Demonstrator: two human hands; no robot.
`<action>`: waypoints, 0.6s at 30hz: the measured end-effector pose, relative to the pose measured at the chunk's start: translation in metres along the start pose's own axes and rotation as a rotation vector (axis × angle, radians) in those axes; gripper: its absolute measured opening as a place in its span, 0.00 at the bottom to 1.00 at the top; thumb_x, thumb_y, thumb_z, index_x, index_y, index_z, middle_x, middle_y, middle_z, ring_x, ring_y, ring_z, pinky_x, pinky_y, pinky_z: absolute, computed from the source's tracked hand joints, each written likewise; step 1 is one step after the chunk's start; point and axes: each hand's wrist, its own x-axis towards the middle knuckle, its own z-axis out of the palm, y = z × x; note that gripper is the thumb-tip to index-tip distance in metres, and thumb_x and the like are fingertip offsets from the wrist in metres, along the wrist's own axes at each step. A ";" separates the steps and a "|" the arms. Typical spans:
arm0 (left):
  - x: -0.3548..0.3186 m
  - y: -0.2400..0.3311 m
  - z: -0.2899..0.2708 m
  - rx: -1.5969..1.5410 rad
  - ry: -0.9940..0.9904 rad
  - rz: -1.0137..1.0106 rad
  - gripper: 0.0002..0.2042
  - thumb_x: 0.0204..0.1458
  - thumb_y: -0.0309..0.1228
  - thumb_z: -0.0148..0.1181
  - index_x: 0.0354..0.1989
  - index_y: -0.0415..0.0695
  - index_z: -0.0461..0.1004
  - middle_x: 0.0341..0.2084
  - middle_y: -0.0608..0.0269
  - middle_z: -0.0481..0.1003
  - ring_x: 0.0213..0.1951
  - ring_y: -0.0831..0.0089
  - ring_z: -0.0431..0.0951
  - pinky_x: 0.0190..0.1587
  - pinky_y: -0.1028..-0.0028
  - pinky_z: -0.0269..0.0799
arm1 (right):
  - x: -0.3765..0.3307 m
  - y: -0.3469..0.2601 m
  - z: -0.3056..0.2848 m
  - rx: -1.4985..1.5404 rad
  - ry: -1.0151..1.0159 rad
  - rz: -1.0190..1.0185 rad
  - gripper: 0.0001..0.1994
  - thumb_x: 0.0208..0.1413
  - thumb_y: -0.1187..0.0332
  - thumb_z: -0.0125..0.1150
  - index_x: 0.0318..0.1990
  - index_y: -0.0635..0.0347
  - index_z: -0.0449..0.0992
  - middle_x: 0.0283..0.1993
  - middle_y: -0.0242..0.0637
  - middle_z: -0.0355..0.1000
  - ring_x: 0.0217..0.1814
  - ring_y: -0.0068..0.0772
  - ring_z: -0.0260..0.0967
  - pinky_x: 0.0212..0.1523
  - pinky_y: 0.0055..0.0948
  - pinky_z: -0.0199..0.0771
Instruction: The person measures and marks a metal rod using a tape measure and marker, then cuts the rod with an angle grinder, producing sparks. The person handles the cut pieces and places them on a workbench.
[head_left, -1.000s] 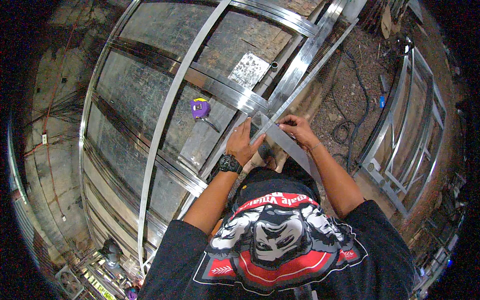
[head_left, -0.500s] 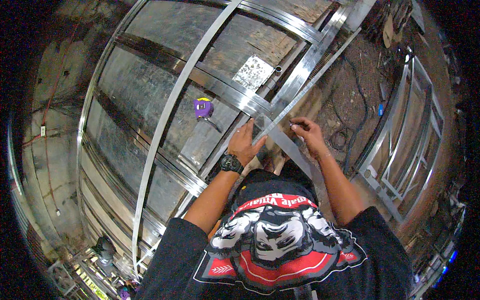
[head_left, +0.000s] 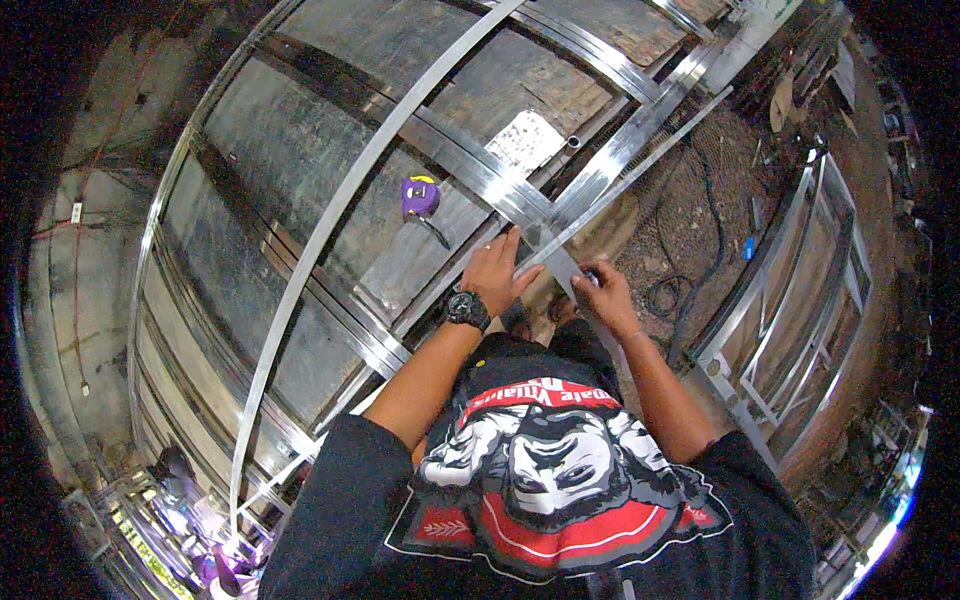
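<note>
Metal strip (head_left: 620,188) touching spread-apart left grip (head_left: 492,275); right grip (head_left: 608,298) pinched on small dark object (head_left: 592,278).

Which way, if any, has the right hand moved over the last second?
Yes: judged against the large metal frame, the right hand has shifted toward the person's body, farther from the frame.

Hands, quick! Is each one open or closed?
Left hand: open, resting on the metal frame.
Right hand: closed on a small dark thing, too tiny to name.
</note>
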 end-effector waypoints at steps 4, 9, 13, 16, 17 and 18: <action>-0.001 0.007 -0.014 0.169 0.000 0.007 0.41 0.52 0.58 0.61 0.67 0.41 0.62 0.52 0.48 0.74 0.52 0.53 0.75 0.57 0.54 0.64 | -0.004 -0.025 0.005 0.080 0.029 0.018 0.17 0.56 0.58 0.69 0.40 0.67 0.80 0.35 0.38 0.77 0.39 0.27 0.71 0.44 0.30 0.72; -0.007 0.007 -0.018 0.241 0.003 0.001 0.44 0.49 0.63 0.60 0.69 0.46 0.61 0.55 0.53 0.74 0.56 0.56 0.73 0.60 0.49 0.58 | 0.009 -0.041 0.008 -0.172 0.011 0.157 0.30 0.54 0.39 0.63 0.35 0.66 0.83 0.35 0.51 0.77 0.35 0.48 0.77 0.39 0.44 0.76; -0.008 0.005 -0.021 0.213 -0.110 -0.027 0.44 0.51 0.62 0.59 0.70 0.46 0.59 0.57 0.52 0.72 0.56 0.57 0.73 0.61 0.49 0.58 | 0.012 -0.068 0.015 -0.315 0.062 0.243 0.37 0.48 0.30 0.61 0.31 0.66 0.84 0.30 0.54 0.78 0.35 0.54 0.79 0.39 0.46 0.76; -0.024 0.001 -0.015 0.205 -0.073 -0.003 0.42 0.54 0.58 0.59 0.72 0.44 0.56 0.56 0.51 0.72 0.53 0.56 0.75 0.58 0.48 0.62 | 0.025 -0.031 0.023 -0.504 0.183 0.145 0.39 0.45 0.28 0.62 0.30 0.65 0.84 0.29 0.55 0.78 0.37 0.54 0.80 0.40 0.47 0.76; -0.035 0.001 -0.014 0.212 -0.110 -0.062 0.42 0.54 0.57 0.59 0.72 0.43 0.55 0.56 0.50 0.72 0.53 0.55 0.75 0.56 0.49 0.64 | 0.026 -0.036 0.022 -0.470 0.133 0.213 0.39 0.44 0.27 0.61 0.29 0.64 0.84 0.28 0.54 0.78 0.35 0.54 0.79 0.39 0.48 0.76; -0.040 -0.003 -0.014 0.144 -0.144 -0.102 0.43 0.55 0.56 0.60 0.72 0.42 0.54 0.55 0.48 0.71 0.52 0.53 0.74 0.55 0.50 0.66 | 0.019 -0.048 0.024 -0.437 0.151 0.202 0.38 0.44 0.28 0.62 0.27 0.64 0.83 0.26 0.54 0.76 0.32 0.55 0.78 0.37 0.50 0.76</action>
